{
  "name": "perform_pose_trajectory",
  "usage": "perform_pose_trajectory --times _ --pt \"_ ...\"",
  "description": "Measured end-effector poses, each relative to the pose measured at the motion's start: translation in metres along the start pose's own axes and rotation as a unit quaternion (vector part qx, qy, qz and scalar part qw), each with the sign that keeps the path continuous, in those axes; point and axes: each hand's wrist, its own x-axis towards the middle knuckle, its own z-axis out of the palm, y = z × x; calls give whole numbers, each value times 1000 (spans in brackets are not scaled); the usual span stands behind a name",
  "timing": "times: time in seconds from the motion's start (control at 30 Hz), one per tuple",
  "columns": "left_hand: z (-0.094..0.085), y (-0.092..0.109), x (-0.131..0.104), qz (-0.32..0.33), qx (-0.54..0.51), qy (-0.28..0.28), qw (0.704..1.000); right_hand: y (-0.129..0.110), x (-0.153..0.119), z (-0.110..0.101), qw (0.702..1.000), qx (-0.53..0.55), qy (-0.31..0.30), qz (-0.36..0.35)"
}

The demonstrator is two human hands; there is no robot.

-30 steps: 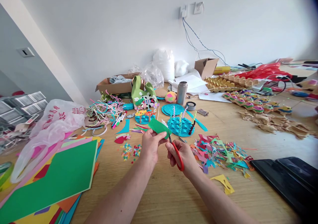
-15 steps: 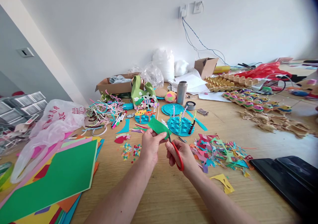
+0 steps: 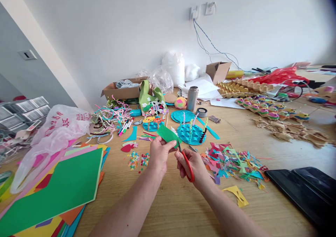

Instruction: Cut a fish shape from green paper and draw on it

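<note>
Above the counter point(image 3: 168, 202), just short of the blue discs point(image 3: 190, 133), the left hand point(image 3: 158, 154) pinched the green paper point(image 3: 168, 134), its length slanting left-away; the right hand point(image 3: 193, 167), closed around red scissors point(image 3: 187, 163), met its right edge.

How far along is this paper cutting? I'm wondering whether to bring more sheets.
Done, apparently: a pile of scraps lies right of the hands, and blue discs with twisted stems sit behind them. In hand: the left hand pinches a green piece while the right hand works red scissors into its edge. Left: a stack of sheets lies uncut at the left.
</note>
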Motion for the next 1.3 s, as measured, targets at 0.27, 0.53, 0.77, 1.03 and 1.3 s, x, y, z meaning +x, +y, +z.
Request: perform_pose_trajectory --times 0.27,0.53,0.77,1.03,1.3 --pt "0 1 0 -3 10 -10 1000 4 2 -3 1000 3 -14 -8" --pt "-1 0 0 -1 15 -13 1000 5 1 -2 1000 7 -9 -4" --pt "0 3 -1 -1 12 -15 1000 7 2 -3 1000 8 -13 -8" --pt "0 5 1 -1 -8 -13 1000 5 3 -2 1000 -1 -9 2" --pt "0 5 0 1 5 -12 1000 4 2 -3 1000 1 -18 -3"
